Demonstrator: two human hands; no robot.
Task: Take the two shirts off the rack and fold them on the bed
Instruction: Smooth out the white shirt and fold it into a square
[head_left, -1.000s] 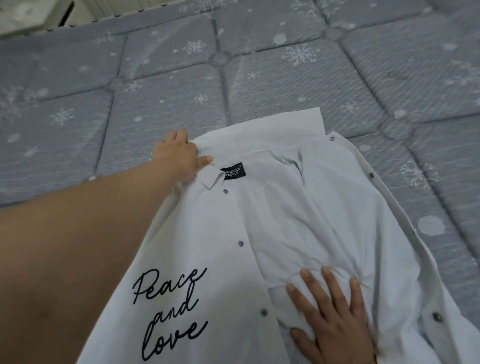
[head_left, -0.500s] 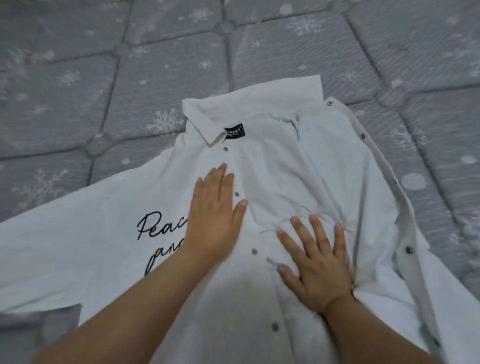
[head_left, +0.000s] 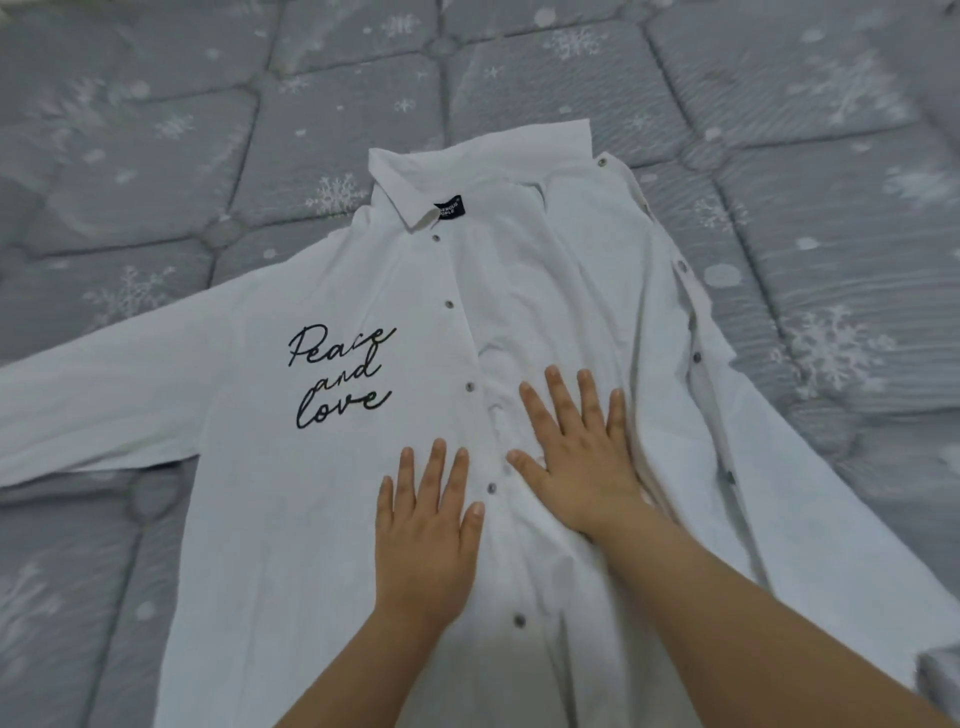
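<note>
Shirt (head_left: 332, 519), white and unbuttoned, lay spread face-up on the bed (head_left: 156, 156); the left hand (head_left: 423, 525) and right hand (head_left: 576, 457) pressed flat on it, fingers straight, gripping nothing.

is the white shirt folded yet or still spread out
Spread out, not folded: the white shirt lies flat on the bed, its front open, one sleeve stretched sideways.
</note>
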